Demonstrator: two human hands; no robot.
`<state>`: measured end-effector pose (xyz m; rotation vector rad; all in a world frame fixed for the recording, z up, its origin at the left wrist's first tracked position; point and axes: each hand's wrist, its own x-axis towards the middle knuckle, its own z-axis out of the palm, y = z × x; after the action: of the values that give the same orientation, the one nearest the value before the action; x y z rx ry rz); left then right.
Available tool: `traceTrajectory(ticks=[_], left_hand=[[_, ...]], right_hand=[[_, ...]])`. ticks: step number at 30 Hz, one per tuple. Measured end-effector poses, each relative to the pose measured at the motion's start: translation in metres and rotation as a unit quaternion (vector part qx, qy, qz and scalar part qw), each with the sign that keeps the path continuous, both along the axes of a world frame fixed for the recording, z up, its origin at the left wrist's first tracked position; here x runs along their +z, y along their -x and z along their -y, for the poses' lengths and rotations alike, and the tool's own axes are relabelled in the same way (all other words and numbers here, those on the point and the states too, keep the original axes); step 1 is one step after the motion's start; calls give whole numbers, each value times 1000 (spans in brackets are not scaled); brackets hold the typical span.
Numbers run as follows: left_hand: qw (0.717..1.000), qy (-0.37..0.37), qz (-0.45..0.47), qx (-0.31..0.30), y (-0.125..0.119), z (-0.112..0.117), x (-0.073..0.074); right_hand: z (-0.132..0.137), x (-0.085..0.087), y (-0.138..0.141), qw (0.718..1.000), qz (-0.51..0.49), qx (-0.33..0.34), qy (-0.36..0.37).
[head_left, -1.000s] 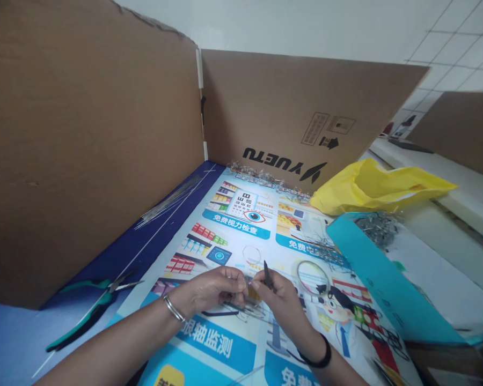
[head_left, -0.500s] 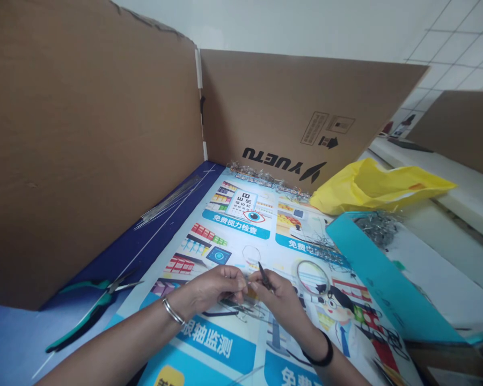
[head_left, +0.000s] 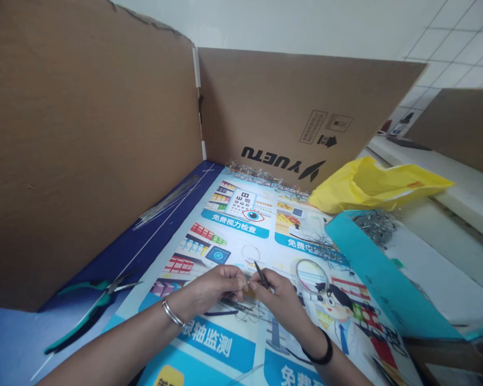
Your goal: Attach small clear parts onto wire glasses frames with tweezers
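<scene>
My left hand, with a silver bangle at the wrist, is closed in a pinch on a thin wire, mostly hidden by the fingers. Close against its fingertips is my right hand, wearing a black band. It is closed around a slim dark pointed tool, whose tip points up and away; its exact kind is unclear. Beneath both hands lie several loose wires. A thin wire ring shows just beyond the fingers, and a larger coil of wire rests right of them.
Green-handled pliers lie at left near straight wires. Cardboard panels stand behind and left. A yellow bag and a turquoise tray with a wire heap are at right. The printed poster covers the table.
Both hands stay close together in nearly the same place. The dark tool in my right hand has tilted slightly to the left. The view has shifted a little.
</scene>
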<state>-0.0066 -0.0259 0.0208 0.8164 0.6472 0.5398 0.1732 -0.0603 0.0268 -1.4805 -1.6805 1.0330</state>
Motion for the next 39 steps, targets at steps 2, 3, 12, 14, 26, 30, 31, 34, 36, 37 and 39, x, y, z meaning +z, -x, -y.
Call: traceTrajectory(ticks=[2,3,12,14,26,30,31,34,36,37,39], left_hand=[[1000,-4,0,0,0,0,0],[1000,-5,0,1,0,0,-1],[1000,-20,-4,-1,0,2,-6],[1000,-26,-7,2,1,3,-5],[999,-34,-30,16,-4,4,-7],[997,-59,-29,31,-5,4,-6],[997,-62,-32,33,-6,4,-6],[996,-69,-43,40,-8,5,-4],[995,-68,-50,45,-10,6,-3],[995,-67,-54,47,-10,6,-2],[994,-67,-65,50,-10,7,0]], right_hand=[[0,0,0,1000,-1,-4,-7],[0,-1,0,1000,-5,-4,-11],[0,0,2,1000,10,-3,-28],[0,0,2,1000,8,-13,-23],[0,-3,3,998,54,-21,-19],[0,-9,3,997,71,-23,-26],[0,-11,3,996,75,-23,-30],[0,-12,4,995,86,-20,-41],[0,-11,4,995,89,-22,-44],[0,-11,4,995,88,-25,-42],[0,-9,3,996,79,-33,-35]])
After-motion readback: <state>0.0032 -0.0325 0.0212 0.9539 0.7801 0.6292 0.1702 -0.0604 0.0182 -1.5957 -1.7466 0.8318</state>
